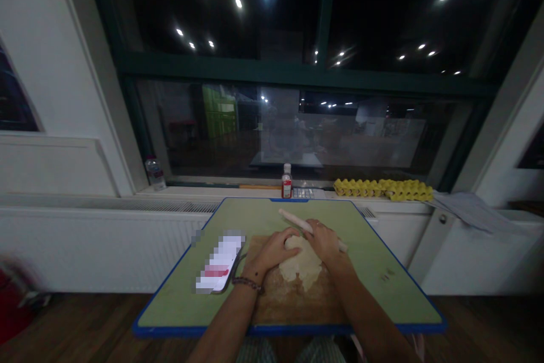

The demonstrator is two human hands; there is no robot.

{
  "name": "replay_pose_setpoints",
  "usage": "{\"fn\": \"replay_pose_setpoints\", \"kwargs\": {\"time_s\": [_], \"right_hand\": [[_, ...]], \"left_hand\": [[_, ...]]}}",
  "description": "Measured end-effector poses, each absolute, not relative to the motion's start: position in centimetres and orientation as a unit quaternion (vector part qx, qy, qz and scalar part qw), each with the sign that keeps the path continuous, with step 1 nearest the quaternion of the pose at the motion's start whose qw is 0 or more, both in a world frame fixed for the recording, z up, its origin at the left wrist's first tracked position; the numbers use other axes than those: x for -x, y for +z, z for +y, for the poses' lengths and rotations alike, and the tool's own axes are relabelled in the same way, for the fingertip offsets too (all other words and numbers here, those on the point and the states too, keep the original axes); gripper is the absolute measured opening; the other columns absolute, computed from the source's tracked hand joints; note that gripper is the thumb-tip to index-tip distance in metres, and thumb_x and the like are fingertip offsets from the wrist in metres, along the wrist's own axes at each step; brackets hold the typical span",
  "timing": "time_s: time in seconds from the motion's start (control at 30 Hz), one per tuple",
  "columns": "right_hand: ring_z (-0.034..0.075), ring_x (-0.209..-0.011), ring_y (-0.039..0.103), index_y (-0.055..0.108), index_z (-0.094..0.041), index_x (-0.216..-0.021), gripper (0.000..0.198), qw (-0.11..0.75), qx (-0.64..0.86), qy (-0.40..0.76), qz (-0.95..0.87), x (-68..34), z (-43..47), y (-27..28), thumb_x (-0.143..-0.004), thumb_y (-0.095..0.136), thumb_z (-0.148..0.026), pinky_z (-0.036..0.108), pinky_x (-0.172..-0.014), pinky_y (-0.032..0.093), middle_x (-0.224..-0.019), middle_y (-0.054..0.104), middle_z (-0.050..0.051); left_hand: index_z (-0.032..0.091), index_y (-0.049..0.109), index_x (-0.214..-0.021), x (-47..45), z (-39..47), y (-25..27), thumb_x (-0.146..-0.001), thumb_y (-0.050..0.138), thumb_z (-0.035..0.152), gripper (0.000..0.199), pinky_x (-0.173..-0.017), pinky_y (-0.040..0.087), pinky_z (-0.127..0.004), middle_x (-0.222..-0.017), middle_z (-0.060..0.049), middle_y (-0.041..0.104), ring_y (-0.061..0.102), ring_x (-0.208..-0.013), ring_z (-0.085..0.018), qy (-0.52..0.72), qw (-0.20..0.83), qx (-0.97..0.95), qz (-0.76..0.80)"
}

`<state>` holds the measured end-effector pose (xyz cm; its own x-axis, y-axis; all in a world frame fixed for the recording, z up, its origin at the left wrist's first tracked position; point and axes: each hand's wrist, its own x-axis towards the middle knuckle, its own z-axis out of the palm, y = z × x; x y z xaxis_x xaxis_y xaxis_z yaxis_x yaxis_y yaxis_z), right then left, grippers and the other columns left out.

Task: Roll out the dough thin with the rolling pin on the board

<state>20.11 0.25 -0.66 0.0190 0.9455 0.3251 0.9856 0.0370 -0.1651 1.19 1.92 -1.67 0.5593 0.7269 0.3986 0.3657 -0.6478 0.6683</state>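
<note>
Before us stands the desk [178, 306], with the board [297, 309] near its middle front and the dough [300, 267] on that board. Our left hand [276, 250] is at the dough's left side; our right hand [325, 241] lies over the rolling pin [293, 217], which slants behind the dough. Left of the board, we have the phone [223, 258]. Behind the desk, along the windowsill [199, 192], we see the water bottle [155, 173] far left, the small bottle [287, 184] mid-way, the egg trays [382, 189] right, then the cloth [471, 210].

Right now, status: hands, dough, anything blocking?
Left hand at edge of dough. Right hand on rolling pin. Dough flat on board. Phone clear of board.
</note>
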Motion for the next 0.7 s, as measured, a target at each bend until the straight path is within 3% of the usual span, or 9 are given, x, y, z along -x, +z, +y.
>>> {"fn": "replay_pose_setpoints", "kwargs": {"time_s": [0.13,0.4,0.7], "right_hand": [[0.018,-0.091,0.068,0.058,-0.024,-0.119,0.026,0.171,0.691,-0.056,-0.700,-20.0,0.2,-0.6,-0.097,0.048,-0.034,0.025,-0.074,0.047,-0.107,0.070,0.006],[0.019,-0.093,0.068,0.058,-0.023,-0.121,0.029,0.167,0.680,-0.046,-0.712,-19.5,0.0,0.0,-0.098,0.046,-0.036,0.026,-0.077,0.048,-0.109,0.070,0.007],[0.019,-0.096,0.068,0.059,-0.024,-0.122,0.029,0.202,0.677,-0.050,-0.706,-19.7,-0.1,0.0,-0.096,0.049,-0.033,0.026,-0.081,0.047,-0.109,0.071,0.006]], "left_hand": [[0.021,0.059,-0.118,-1.4,2.4,-2.4,-0.077,0.072,0.025,0.043,-0.094,0.045,-0.031,-0.118,-0.004,0.068,0.061,-0.106,-0.021,0.368,0.318,-0.824,0.291],[0.019,0.061,-0.116,-1.3,2.4,-2.9,-0.080,0.069,0.023,0.037,-0.095,0.044,-0.031,-0.119,-0.005,0.066,0.059,-0.108,-0.021,0.356,0.388,-0.806,0.272],[0.020,0.057,-0.118,-1.3,2.5,-3.0,-0.082,0.060,0.019,0.037,-0.089,0.047,-0.030,-0.116,-0.004,0.065,0.059,-0.101,-0.020,0.361,0.374,-0.808,0.277]]}}
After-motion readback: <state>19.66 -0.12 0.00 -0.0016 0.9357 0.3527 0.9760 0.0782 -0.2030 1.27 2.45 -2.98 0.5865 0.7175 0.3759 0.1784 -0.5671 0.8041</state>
